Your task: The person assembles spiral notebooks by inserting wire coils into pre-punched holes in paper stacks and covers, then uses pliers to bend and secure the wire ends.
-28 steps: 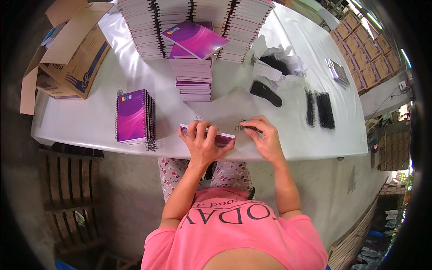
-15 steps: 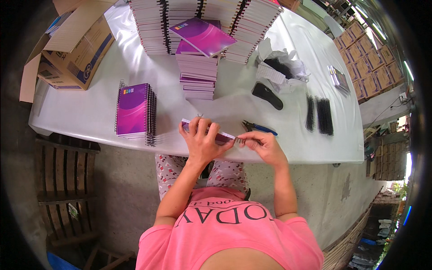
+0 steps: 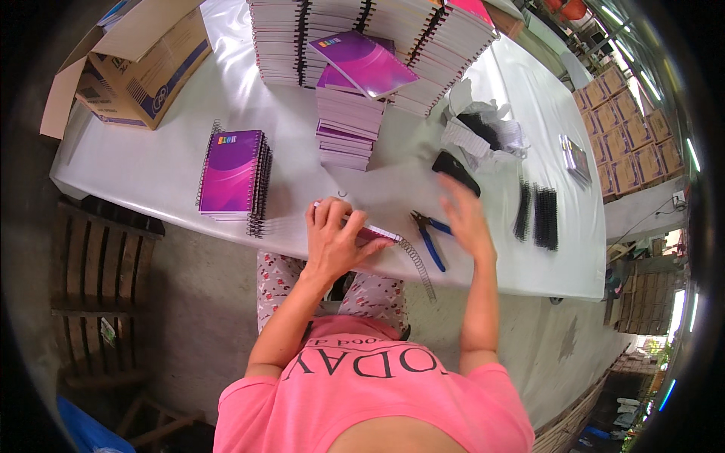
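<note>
At the table's near edge, my left hand (image 3: 330, 232) is closed around a purple notebook (image 3: 372, 235), pressing its edge upright. A dark spiral binding coil (image 3: 418, 266) runs from the notebook's right end and its loose part hangs down past the table edge. My right hand (image 3: 470, 221), slightly blurred, is off the coil with its fingers stretched out and holds nothing. Its fingertips are near a long black rounded object (image 3: 456, 172) whose kind I cannot make out. Between my hands and a little right lie blue-handled cutting pliers (image 3: 431, 243), their handles spread.
Spiral-bound purple notebooks (image 3: 232, 172) are stacked at left, beyond which stands an open carton (image 3: 143, 87). Unbound purple books (image 3: 349, 124) stand in a pile before tall bound stacks (image 3: 332, 38). Crumpled paper (image 3: 483, 132) and black coils (image 3: 545, 217) lie at right.
My right hand has let go of the coil and moved right and away from me, toward the black object. The coil's loose end now hangs down. The pliers show with handles apart.
</note>
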Demonstrator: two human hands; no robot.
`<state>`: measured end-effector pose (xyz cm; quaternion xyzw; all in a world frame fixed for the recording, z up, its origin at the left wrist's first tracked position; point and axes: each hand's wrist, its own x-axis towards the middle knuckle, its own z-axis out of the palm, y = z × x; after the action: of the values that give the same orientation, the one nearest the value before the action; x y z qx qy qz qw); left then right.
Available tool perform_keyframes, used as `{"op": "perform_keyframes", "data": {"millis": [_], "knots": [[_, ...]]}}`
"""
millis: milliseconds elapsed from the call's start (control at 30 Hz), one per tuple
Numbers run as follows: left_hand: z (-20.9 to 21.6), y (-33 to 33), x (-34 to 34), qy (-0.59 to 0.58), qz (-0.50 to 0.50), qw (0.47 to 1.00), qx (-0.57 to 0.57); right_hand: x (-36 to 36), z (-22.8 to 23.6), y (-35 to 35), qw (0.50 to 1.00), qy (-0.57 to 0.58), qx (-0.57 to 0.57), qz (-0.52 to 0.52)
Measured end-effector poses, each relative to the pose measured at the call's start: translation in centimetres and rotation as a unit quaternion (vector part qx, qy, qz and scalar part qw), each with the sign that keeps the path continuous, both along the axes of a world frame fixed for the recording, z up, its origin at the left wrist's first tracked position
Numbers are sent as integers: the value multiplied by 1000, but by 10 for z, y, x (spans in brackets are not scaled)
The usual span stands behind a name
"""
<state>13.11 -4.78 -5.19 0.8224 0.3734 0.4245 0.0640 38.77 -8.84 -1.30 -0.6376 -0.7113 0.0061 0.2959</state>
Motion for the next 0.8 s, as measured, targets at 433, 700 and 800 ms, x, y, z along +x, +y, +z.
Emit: {"op": "perform_keyframes", "data": {"millis": [433,700,800], "knots": [[7,7,-11,-31,-46,998,-28,-32,-17,5,736,551,-224,322],[7,8,-10,-50,-67,996,-36,-31,-20,16,901,356,-215,122],[8,10,-11,-33,-66,996,-43,-44,-4,4,859,434,-175,207]]}}
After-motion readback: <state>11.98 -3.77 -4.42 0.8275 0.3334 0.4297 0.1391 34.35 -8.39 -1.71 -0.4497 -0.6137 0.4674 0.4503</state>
